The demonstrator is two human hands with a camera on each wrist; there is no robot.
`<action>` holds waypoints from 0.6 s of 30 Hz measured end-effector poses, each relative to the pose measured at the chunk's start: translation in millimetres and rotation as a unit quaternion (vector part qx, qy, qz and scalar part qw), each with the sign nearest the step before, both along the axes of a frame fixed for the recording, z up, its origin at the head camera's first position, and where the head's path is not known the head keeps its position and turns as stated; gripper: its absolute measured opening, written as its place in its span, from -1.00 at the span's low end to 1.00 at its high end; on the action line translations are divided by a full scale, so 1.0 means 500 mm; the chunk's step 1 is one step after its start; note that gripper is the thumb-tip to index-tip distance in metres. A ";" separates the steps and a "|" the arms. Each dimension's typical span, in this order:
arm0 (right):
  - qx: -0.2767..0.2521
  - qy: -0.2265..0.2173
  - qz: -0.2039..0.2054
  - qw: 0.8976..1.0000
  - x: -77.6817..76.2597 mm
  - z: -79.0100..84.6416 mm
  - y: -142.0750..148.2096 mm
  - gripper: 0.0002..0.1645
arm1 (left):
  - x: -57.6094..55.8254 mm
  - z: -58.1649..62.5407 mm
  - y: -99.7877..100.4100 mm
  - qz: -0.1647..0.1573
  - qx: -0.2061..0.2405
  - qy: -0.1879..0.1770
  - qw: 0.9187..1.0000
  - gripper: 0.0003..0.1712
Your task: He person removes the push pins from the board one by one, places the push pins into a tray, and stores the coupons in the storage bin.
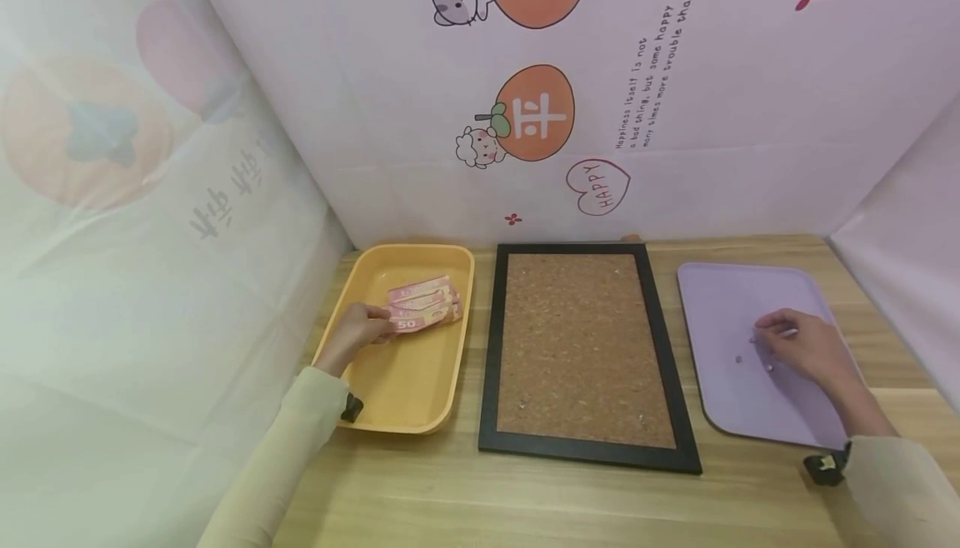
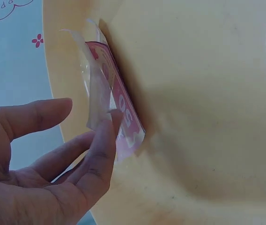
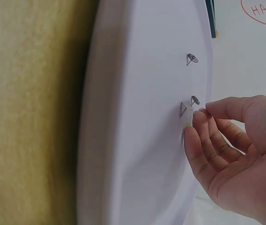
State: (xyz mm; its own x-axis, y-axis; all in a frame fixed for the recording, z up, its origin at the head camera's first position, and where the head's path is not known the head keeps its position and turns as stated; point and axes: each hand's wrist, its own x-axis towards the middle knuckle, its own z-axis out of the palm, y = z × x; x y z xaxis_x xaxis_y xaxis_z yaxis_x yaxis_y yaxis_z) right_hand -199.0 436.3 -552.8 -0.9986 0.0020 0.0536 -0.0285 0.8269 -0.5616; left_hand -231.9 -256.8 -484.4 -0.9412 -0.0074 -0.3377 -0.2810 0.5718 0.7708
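Observation:
In the yellow tray (image 1: 405, 390), my left hand (image 1: 358, 333) touches a small fanned bunch of pink banknotes (image 1: 426, 302) marked 50. The left wrist view shows them in clear plastic film, the fingers against them and the thumb standing apart. Over the purple tray (image 1: 708, 298), the fingertips of my right hand (image 1: 806, 348) come together and appear to pinch a tiny metal thumbtack (image 1: 753, 338). Other thumbtacks lie near those fingertips, such as one thumbtack (image 3: 192, 58) in the right wrist view. The pinch itself is partly hidden there.
Between the trays lies a black-framed cork board (image 1: 585, 348), with small shiny bits near its corners. All three stand on a wooden tabletop (image 1: 570, 506). A printed white cloth (image 1: 420, 115) rises behind, and more cloth hangs at both sides.

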 end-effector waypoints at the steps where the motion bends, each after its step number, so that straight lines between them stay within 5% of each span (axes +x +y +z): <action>1: 0.000 0.000 0.000 1.000 0.000 -0.001 0.000 -0.70 | -0.001 -0.001 0.000 0.001 -0.008 -0.004 1.000 -0.46; 18: 0.009 0.007 0.007 1.000 -0.005 -0.002 -0.004 -0.72 | -0.010 -0.008 0.004 -0.023 -0.053 -0.068 0.996 -0.52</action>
State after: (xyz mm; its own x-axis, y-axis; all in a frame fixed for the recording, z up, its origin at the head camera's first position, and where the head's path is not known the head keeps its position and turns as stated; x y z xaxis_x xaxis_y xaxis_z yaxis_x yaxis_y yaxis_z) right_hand -201.4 434.5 -553.9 -0.9977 -0.0132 0.0669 -0.0476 0.8360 -0.5466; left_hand -236.7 -254.7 -488.5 -0.8873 -0.0067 -0.4612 -0.3495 0.6623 0.6627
